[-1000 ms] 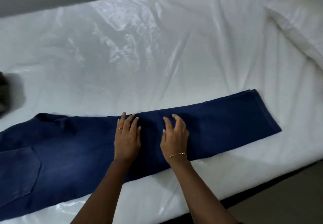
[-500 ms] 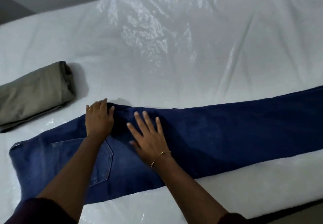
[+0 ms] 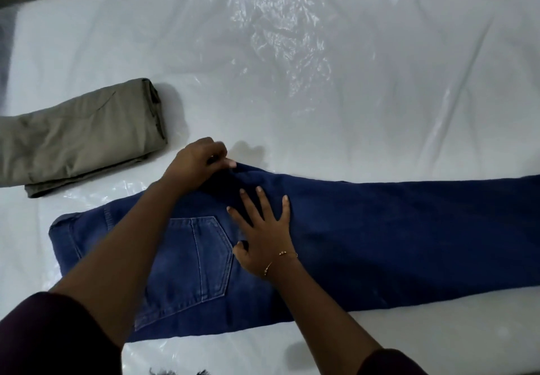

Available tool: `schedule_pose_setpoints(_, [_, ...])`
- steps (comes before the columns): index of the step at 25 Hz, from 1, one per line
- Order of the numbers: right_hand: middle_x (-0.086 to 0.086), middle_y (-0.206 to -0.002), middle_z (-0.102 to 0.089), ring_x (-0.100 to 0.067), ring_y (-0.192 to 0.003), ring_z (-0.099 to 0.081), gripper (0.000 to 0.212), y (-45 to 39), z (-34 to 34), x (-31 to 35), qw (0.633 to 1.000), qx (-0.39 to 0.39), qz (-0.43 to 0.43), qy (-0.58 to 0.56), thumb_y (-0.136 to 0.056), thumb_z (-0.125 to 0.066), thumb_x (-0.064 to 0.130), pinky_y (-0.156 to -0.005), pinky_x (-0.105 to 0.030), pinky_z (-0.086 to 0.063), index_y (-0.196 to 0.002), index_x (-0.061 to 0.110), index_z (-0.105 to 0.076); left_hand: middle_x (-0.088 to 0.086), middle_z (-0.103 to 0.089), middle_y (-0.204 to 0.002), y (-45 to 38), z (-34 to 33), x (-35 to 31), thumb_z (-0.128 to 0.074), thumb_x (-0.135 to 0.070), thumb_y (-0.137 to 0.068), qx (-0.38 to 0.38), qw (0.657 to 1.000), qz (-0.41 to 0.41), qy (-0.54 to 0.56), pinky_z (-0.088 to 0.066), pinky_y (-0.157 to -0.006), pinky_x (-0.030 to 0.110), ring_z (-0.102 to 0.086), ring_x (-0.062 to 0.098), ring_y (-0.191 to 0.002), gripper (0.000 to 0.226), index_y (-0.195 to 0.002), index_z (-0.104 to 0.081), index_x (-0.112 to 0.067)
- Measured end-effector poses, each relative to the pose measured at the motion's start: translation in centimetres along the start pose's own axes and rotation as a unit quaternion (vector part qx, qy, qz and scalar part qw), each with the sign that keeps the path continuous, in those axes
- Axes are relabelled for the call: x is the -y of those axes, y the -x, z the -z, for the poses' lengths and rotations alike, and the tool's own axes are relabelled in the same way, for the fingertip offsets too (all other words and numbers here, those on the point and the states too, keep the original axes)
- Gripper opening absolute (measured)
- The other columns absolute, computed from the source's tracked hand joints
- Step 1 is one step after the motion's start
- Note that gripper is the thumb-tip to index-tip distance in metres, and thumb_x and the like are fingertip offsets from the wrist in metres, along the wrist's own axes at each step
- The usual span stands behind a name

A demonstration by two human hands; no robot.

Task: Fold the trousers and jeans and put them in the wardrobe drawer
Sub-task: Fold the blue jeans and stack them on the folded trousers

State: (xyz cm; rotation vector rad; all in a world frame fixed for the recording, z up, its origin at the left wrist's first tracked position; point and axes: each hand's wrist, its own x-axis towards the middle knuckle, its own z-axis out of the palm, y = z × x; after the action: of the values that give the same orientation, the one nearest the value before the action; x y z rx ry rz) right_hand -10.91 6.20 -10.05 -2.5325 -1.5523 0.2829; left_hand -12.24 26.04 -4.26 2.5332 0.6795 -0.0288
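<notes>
We lay the blue jeans point(image 3: 365, 237) lengthwise across the near part of the bed point(image 3: 292, 97), waistband toward the left, legs running off the right edge of view, one back pocket point(image 3: 201, 257) facing up. No drawer or other container shows here; the jeans rest on the clear plastic sheet point(image 3: 277, 32) that covers the white bedding.

Our left hand point(image 3: 195, 164) sits at the far edge of the jeans, at the crotch point, its fingers curled and pinching a fold of denim there. Our right hand point(image 3: 263, 234) lies flat on the jeans just right of the pocket, fingers spread and straight, pressing the cloth down; a thin bracelet point(image 3: 280, 257) circles its wrist. Both forearms cross over the seat of the jeans and hide part of it, and dark sleeves point(image 3: 49, 336) show at the bottom of view.

Beyond the jeans' waistband, to the far left and apart from them, the olive trousers point(image 3: 79, 138) lie already folded into a thick bundle on the plastic.
</notes>
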Motion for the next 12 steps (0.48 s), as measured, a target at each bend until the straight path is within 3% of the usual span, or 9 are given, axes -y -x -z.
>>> schedule_pose_setpoints(4, [-0.007, -0.140, -0.049, -0.032, -0.131, -0.042, 0.065, -0.2, 0.0, 0.6, 1.000, -0.016, -0.012, 0.004, -0.067, -0.032, 0.049, -0.096, -0.073, -0.017, -0.125, 0.032, -0.057, 0.010, -0.065, -0.098, 0.2, 1.1, 1.0, -0.072, -0.019, -0.080, 0.088, 0.996, -0.024, 0.018, -0.046, -0.085, 0.039, -0.059, 0.026, -0.094, 0.022, -0.101, -0.071, -0.012])
schedule_pose_setpoints(9, [-0.006, -0.149, -0.037, -0.031, -0.138, -0.032, 0.066, 0.0, -0.4, 0.7, 0.999, -0.031, -0.009, 0.016, -0.071, -0.034, 0.046, -0.100, -0.071, -0.011, -0.135, 0.032, -0.043, 0.014, -0.067, -0.099, -0.6, -0.5, -0.6, -0.049, -0.024, -0.095, -0.035, 0.995, 0.046, -0.086, -0.041, -0.075, 0.036, -0.059, 0.031, -0.092, 0.024, -0.100, -0.065, -0.007])
schedule_pose_setpoints(12, [-0.007, -0.148, -0.039, -0.031, -0.137, -0.033, 0.064, -0.1, -0.7, 0.6, 0.999, -0.022, -0.014, 0.035, -0.074, -0.033, 0.041, -0.103, -0.071, -0.011, -0.136, 0.029, -0.043, 0.015, -0.066, -0.098, 0.2, -1.5, -0.9, -0.054, -0.023, -0.093, -0.074, 0.994, 0.073, 0.024, -0.042, -0.077, 0.035, -0.059, 0.030, -0.091, 0.026, -0.114, -0.057, -0.007])
